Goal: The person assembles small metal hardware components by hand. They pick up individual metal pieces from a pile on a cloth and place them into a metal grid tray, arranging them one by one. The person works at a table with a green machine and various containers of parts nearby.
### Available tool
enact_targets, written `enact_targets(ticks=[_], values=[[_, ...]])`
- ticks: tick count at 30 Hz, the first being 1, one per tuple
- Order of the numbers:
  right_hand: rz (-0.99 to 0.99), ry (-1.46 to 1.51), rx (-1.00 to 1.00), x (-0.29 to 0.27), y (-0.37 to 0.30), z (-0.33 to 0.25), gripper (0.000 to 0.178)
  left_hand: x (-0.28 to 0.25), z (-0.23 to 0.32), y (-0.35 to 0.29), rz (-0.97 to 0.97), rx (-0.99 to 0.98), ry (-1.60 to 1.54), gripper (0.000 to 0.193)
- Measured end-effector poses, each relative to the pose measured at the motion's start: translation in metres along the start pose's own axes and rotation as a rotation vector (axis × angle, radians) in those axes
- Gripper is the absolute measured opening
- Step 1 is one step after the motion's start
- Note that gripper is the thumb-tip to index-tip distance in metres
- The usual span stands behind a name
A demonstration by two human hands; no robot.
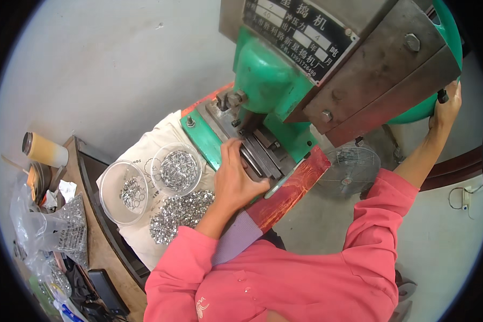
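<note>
My left hand [235,174] rests at the die block [260,153] of a green press machine [284,80], its fingers reaching in under the ram; what the fingertips hold is hidden. My right hand [446,104] is raised at the machine's right side, closed around a black handle [443,96] by the green wheel. Left of my left hand lies a loose heap of small silvery metal parts [180,212] on a white cloth [155,145]. Two clear plastic bowls stand there too: one [176,169] full of the parts, one [124,192] with a few.
A wooden side table [99,241] at the left carries plastic bags of parts [59,231], a cylindrical bottle [44,150] and dark tools. A small fan [349,169] stands on the grey floor below the red machine bed [290,185]. A wall socket [466,198] sits at right.
</note>
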State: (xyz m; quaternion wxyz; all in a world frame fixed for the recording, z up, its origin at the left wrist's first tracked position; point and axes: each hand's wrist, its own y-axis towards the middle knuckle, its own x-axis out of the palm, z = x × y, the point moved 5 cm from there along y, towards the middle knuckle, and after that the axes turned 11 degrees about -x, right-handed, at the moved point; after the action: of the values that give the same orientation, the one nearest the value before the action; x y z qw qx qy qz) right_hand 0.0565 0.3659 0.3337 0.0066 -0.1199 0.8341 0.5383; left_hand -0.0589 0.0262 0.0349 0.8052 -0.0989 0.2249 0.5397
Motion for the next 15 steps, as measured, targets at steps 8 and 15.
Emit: enact_targets(ticks=[8, 15], values=[[0.058, 0.116, 0.1, 0.005, -0.032, 0.003, 0.061, 0.003, 0.004, -0.015, 0.01, 0.014, 0.011, 0.094], [0.2, 0.267, 0.087, 0.009, -0.072, 0.02, 0.051, 0.009, 0.005, -0.014, -0.003, 0.071, -0.021, 0.093]])
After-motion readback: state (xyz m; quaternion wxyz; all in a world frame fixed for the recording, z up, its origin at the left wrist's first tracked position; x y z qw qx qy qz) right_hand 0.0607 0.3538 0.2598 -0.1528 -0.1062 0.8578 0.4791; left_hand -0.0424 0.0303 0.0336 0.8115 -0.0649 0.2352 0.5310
